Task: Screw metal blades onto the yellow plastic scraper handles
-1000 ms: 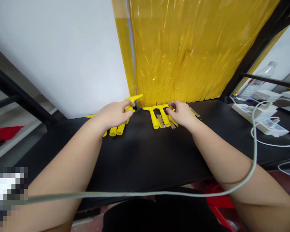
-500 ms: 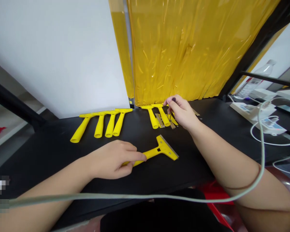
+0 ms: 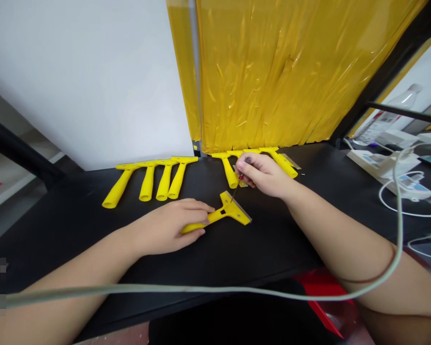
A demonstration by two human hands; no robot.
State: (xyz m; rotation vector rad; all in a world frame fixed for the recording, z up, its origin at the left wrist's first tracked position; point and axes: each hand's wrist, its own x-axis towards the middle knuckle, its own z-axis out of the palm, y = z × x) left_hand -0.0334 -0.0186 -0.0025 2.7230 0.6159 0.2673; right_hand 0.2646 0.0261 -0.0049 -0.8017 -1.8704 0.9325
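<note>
My left hand grips the handle of a yellow scraper, whose wide head with a metal blade edge points right. Two screws show on that head. In my right hand is a thin screwdriver, held closed near its dark handle. Its shaft slants down to the scraper head; whether the tip touches a screw I cannot tell. Several more yellow scrapers lie in a row at the back left. Behind my right hand is a second group of scrapers, partly hidden by it.
The black table backs onto a white panel and a yellow plastic sheet. A pale cable loops across the front. White power strips and a plastic bottle stand at the right.
My right hand has brought the screwdriver from the back scrapers down and left to the held scraper's head. The left hand has shifted the scraper slightly left and back.
</note>
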